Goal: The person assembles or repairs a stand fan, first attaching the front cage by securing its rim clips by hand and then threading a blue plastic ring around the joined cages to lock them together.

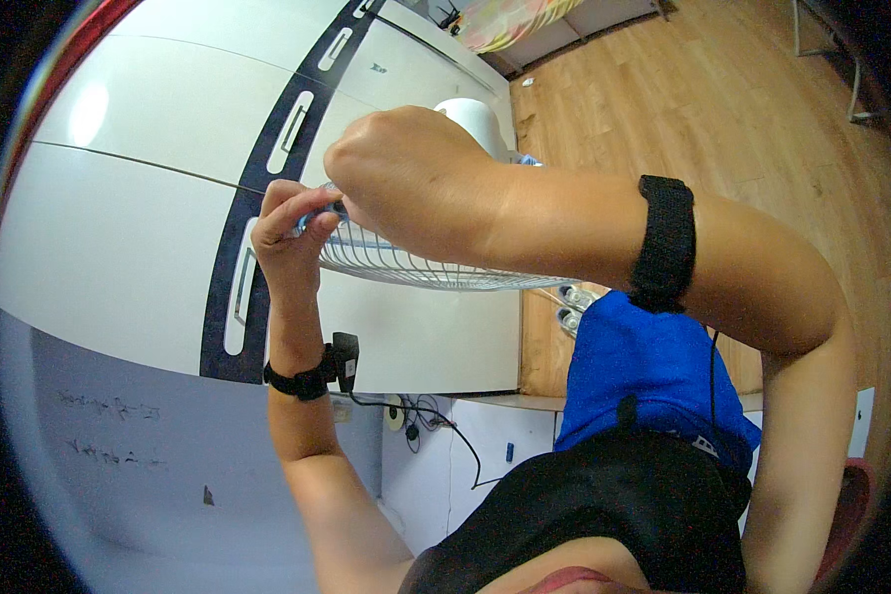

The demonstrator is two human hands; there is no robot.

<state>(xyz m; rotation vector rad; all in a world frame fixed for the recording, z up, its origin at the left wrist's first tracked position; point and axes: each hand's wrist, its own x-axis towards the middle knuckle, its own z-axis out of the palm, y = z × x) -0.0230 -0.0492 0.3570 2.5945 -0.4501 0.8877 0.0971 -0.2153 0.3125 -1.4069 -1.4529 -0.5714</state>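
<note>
A round white wire fan guard (416, 265) is held up in front of me at chest height. My left hand (289, 230) pinches its near rim between thumb and fingers, with a black band and small device on that wrist. My right hand (406, 173) comes across from the right and closes over the top of the guard's rim, right next to the left fingers. A small dark part (339, 207) shows between the two hands; what it is I cannot tell. The white fan body (475, 119) pokes out behind my right hand.
A white cabinet (148, 198) with a black strip of recessed handles (267, 188) stands to the left. Wooden floor (683, 99) stretches to the right. A wall socket with cables (411, 416) lies below. My blue shorts (653, 386) and black top fill the lower frame.
</note>
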